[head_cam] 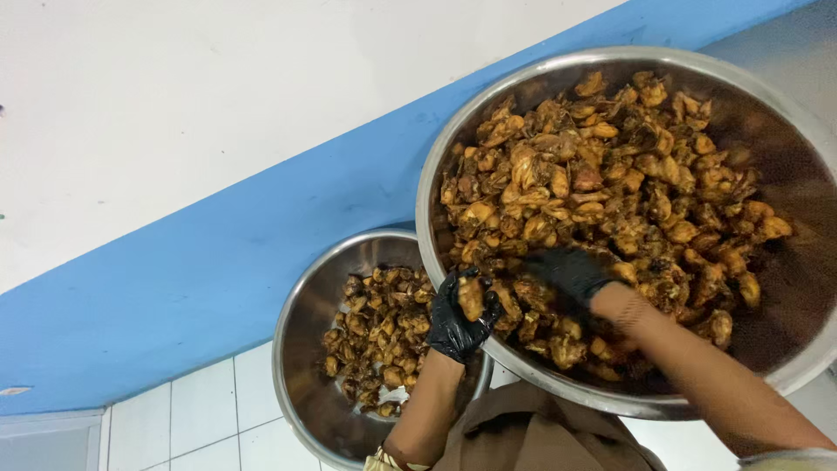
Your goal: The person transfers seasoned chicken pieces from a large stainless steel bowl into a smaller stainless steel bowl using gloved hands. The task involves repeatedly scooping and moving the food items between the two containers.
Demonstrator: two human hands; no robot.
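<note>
Large steel bowl [436, 187] overlaps rim of small steel bowl [296, 323]; no gap between them. Fried meat pieces [602, 183] heaped across large bowl's middle; bare metal open along its right wall. Small bowl's left inner wall open. White tiled floor [200, 410] open at lower left.

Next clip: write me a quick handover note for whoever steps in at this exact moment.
Left hand, black-gloved, grips one browned meat piece at the large bowl's near rim.
Right hand, also gloved, rests palm-down in the large bowl's heap.
Large steel bowl: heaped full.
Small steel bowl, lower and left: a shallow layer of the same pieces, steel bottom showing.
Done: some pieces are in the small bowl.
Left: most meat sits in the large bowl.
</note>
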